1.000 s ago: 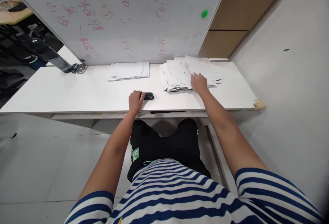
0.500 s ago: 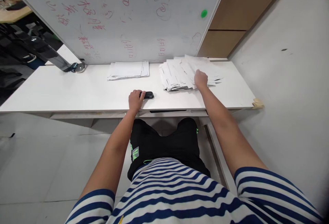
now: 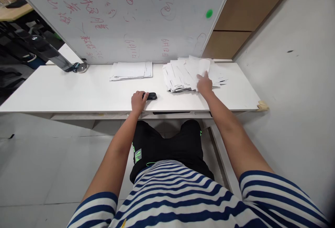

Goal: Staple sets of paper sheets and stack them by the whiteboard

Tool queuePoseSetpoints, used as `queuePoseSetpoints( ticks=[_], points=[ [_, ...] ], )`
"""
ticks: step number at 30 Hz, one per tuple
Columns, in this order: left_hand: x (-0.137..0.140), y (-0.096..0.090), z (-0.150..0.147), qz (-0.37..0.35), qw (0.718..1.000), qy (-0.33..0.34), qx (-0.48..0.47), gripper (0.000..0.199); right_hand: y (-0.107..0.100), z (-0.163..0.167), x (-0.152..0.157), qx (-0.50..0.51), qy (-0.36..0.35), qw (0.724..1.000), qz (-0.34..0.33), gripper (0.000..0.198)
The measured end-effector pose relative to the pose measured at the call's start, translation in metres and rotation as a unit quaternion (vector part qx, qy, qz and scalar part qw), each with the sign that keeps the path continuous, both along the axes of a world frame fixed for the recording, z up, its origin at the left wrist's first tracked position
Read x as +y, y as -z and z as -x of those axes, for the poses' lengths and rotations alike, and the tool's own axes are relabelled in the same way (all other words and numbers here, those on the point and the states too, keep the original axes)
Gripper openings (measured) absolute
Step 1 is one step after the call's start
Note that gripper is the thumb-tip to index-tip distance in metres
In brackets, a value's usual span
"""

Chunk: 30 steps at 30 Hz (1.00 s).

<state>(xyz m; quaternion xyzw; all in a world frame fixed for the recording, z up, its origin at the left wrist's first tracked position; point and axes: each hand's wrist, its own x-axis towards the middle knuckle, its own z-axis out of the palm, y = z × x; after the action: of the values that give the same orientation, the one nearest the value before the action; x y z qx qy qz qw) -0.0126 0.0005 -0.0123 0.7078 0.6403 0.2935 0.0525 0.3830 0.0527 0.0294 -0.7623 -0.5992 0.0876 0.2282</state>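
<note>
My left hand (image 3: pixel 138 101) is closed around the rear end of a black stapler (image 3: pixel 151 96), which lies on the white desk (image 3: pixel 96 97) close to its front edge. To the right, my right hand (image 3: pixel 205 84) rests on a loose, fanned-out pile of white papers (image 3: pixel 179 74), its thumb and forefinger apart on the top sheets. A neater stack of papers (image 3: pixel 128 71) lies further back, left of the pile.
A whiteboard (image 3: pixel 146 25) with red handwriting and round magnets stands along the desk's back edge. Brown boxes (image 3: pixel 235 12) stand behind at the right, beside the wall. A dark transparent bottle-like object (image 3: pixel 56 58) leans at the left end.
My right hand's fingers have gone from a pinch on the top sheet to spread out on the papers. The sheet's raised edge now lies flatter. My left hand stays on the stapler.
</note>
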Motion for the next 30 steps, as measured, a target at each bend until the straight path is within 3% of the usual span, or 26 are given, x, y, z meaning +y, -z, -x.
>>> queuePoseSetpoints(
  ticks=[11, 22, 30],
  points=[
    [-0.002, -0.003, -0.002, 0.007, 1.0, -0.013, 0.017, 0.039, 0.01, 0.008, 0.015, -0.002, 0.031, 0.998, -0.05, 0.046],
    [-0.001, 0.0, -0.003, 0.013, 0.999, -0.026, 0.017, 0.04, 0.014, 0.013, 0.019, 0.009, 0.074, 0.996, -0.044, 0.032],
    [-0.001, -0.001, -0.002, 0.017, 1.0, -0.022, -0.004, 0.038, 0.014, 0.017, 0.018, 0.007, 0.082, 0.996, -0.035, 0.038]
  ],
)
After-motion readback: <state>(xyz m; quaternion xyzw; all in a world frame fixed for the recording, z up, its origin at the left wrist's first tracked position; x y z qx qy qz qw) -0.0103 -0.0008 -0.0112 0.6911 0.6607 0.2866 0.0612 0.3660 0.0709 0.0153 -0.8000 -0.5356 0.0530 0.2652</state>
